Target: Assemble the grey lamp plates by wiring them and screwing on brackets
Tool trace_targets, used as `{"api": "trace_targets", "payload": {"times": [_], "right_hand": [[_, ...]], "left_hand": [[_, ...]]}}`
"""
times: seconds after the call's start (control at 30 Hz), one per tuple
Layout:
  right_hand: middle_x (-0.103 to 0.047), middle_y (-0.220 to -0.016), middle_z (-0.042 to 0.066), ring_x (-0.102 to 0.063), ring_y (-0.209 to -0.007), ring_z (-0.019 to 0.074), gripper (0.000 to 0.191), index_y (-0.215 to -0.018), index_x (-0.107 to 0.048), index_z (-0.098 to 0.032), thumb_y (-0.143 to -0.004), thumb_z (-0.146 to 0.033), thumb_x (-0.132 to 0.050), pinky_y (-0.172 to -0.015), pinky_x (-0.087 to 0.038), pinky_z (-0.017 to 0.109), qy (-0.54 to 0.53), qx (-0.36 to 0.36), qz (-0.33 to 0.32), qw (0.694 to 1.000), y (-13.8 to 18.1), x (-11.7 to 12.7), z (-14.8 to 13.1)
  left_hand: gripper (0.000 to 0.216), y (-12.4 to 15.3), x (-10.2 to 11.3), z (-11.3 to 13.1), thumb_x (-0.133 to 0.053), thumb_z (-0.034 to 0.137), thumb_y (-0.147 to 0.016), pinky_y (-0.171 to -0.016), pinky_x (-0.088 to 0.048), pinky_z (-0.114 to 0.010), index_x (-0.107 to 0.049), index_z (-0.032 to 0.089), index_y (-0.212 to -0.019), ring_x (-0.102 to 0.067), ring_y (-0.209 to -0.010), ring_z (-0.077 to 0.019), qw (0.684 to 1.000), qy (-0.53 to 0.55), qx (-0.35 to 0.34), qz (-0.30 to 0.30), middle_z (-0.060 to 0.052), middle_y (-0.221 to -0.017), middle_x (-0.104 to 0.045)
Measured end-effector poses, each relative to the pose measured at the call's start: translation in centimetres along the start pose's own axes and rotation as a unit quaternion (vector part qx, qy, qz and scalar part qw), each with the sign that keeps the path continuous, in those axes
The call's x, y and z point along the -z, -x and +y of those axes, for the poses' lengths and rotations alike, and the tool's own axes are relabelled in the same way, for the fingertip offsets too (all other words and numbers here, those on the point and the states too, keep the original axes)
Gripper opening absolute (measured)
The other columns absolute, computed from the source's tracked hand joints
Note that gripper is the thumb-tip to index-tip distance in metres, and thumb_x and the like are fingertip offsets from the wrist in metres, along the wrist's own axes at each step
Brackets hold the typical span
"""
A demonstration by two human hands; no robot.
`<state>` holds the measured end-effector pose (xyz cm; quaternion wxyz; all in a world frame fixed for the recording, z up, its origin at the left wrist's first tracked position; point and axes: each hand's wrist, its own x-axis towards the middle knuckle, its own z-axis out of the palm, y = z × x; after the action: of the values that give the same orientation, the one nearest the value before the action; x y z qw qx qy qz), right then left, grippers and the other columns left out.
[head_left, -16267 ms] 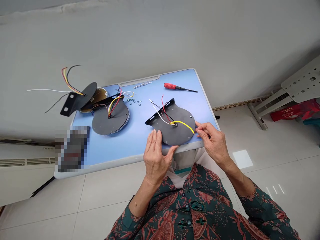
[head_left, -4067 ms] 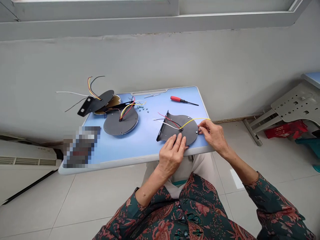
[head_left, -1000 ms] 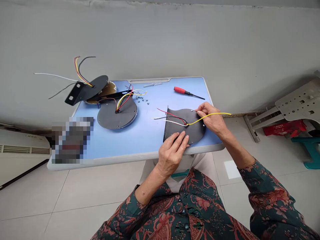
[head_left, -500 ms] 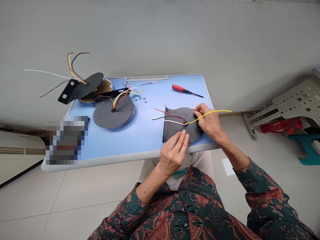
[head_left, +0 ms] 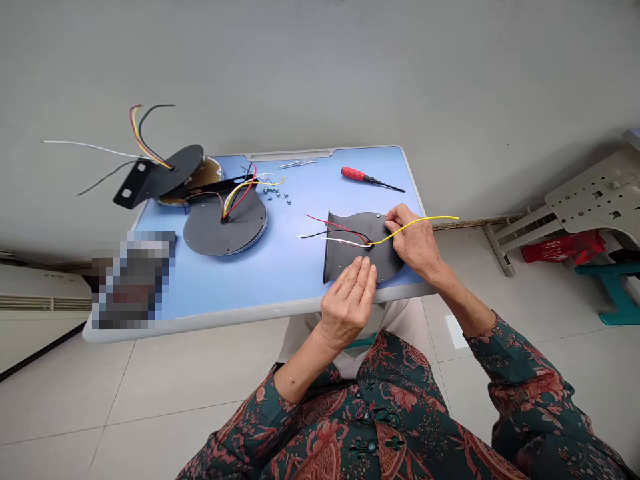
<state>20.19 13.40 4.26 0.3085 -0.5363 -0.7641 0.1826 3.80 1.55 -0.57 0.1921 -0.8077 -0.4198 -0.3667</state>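
Note:
A dark round metal plate (head_left: 350, 257) with a bent black flange lies at the near right of the blue table (head_left: 290, 267). Red, black, white and yellow wires come out of its centre hole. My left hand (head_left: 347, 303) lies flat on the plate's near edge, fingers stretched out, pressing it down. My right hand (head_left: 413, 240) rests on the plate's far right side and pinches the yellow wire (head_left: 430, 220), which runs out to the right past the table edge.
A second round plate with wires (head_left: 225, 223) lies at the table's middle left, a third plate with bracket (head_left: 160, 177) overhangs the far left corner. Several small screws (head_left: 277, 193), a red-handled screwdriver (head_left: 367, 178) and a small metal tool (head_left: 297, 163) lie toward the back. A white rack (head_left: 585, 200) stands on the floor to the right.
Over the last second my right hand slid slightly left along the yellow wire at the plate's far edge. My left hand stays pressing the plate. The view shifted a little.

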Motion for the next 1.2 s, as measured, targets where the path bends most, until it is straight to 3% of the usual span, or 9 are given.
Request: {"api": "trace_targets", "payload": {"times": [0.13,0.23,0.3,0.4,0.5,0.67,0.8,1.0,1.2], "right_hand": [[-0.073,-0.089,0.006,-0.064,-0.081,0.0224,0.007,-0.088,-0.056,-0.024,-0.090,-0.020,-0.050,-0.076,-0.045,0.034,-0.027,0.012,-0.013,0.999,-0.1,1.0,0.0],[-0.075,-0.095,0.005,-0.067,-0.086,0.0206,0.011,-0.091,-0.059,-0.023,-0.092,-0.019,-0.050,-0.079,-0.047,0.032,-0.036,0.035,0.038,0.998,0.8,2.6,-0.5],[-0.075,-0.090,0.003,-0.068,-0.079,0.0181,0.011,-0.091,-0.061,-0.023,-0.094,-0.020,-0.051,-0.074,-0.046,0.029,-0.026,0.048,0.060,0.997,2.0,3.7,-1.0],[-0.072,-0.078,-0.001,-0.065,-0.067,0.0144,0.008,-0.088,-0.063,-0.023,-0.094,-0.020,-0.059,-0.066,-0.046,0.026,-0.022,0.089,-0.024,0.995,4.4,4.7,-2.0],[-0.073,-0.080,0.000,-0.065,-0.071,0.0144,0.013,-0.087,-0.065,-0.022,-0.097,-0.019,-0.056,-0.068,-0.048,0.026,0.006,0.153,-0.084,0.985,6.2,4.7,-2.5],[-0.075,-0.087,0.005,-0.065,-0.078,0.0169,0.023,-0.090,-0.070,-0.022,-0.101,-0.019,-0.050,-0.074,-0.050,0.030,0.071,0.221,-0.094,0.968,6.8,4.0,-2.6],[-0.075,-0.090,0.006,-0.064,-0.080,0.0174,0.026,-0.089,-0.072,-0.021,-0.101,-0.016,-0.049,-0.075,-0.050,0.030,0.102,0.233,-0.095,0.962,6.5,3.7,-2.6],[-0.074,-0.087,0.004,-0.064,-0.077,0.0160,0.025,-0.089,-0.074,-0.022,-0.098,-0.012,-0.053,-0.071,-0.048,0.027,0.102,0.239,-0.086,0.962,6.6,3.6,-2.6],[-0.075,-0.085,0.004,-0.065,-0.076,0.0166,0.022,-0.087,-0.074,-0.022,-0.097,-0.014,-0.056,-0.071,-0.046,0.027,0.118,0.215,-0.109,0.963,6.3,3.6,-3.0]], "left_hand": [[0.048,-0.1,0.0,-0.2,-0.052,0.006,-0.099,-0.102,-0.060,-0.041,-0.048,0.003,-0.146,-0.061,-0.129,-0.0314,1.000,-0.005,-0.007,0.002,-0.022,-0.128,-0.069],[0.049,0.0,-0.1,-0.4,-0.053,0.007,-0.099,-0.108,-0.056,-0.048,-0.047,0.005,-0.148,-0.061,-0.129,-0.0313,1.000,0.007,-0.010,-0.002,-0.021,-0.129,-0.069],[0.050,0.1,-0.2,-0.6,-0.053,0.007,-0.099,-0.112,-0.052,-0.054,-0.045,0.006,-0.149,-0.061,-0.129,-0.0318,1.000,0.021,-0.009,-0.005,-0.021,-0.130,-0.068],[0.049,0.3,-0.4,-0.6,-0.051,0.007,-0.100,-0.113,-0.051,-0.056,-0.046,0.006,-0.148,-0.060,-0.131,-0.0321,0.999,0.036,-0.003,-0.005,-0.022,-0.131,-0.067],[0.043,0.4,-0.6,-0.5,-0.050,0.006,-0.099,-0.112,-0.052,-0.055,-0.052,0.005,-0.142,-0.060,-0.131,-0.0319,0.999,0.032,-0.003,0.006,-0.023,-0.131,-0.067],[0.039,0.5,-0.9,-0.5,-0.050,0.006,-0.099,-0.111,-0.053,-0.056,-0.056,0.003,-0.138,-0.060,-0.132,-0.0325,0.999,0.041,-0.001,0.016,-0.023,-0.130,-0.068],[0.037,0.5,-0.9,-0.4,-0.051,0.007,-0.099,-0.112,-0.052,-0.056,-0.057,0.002,-0.136,-0.057,-0.134,-0.0333,0.999,0.044,0.000,0.016,-0.025,-0.130,-0.067],[0.028,0.1,-0.6,-0.3,-0.051,0.008,-0.099,-0.106,-0.058,-0.047,-0.064,-0.001,-0.123,-0.065,-0.126,-0.0317,1.000,-0.002,-0.007,0.030,-0.024,-0.125,-0.071],[0.034,0.3,-0.8,-0.3,-0.047,0.008,-0.100,-0.107,-0.058,-0.047,-0.059,0.001,-0.131,-0.059,-0.132,-0.0320,0.999,0.031,0.007,0.009,-0.024,-0.130,-0.068]]}}
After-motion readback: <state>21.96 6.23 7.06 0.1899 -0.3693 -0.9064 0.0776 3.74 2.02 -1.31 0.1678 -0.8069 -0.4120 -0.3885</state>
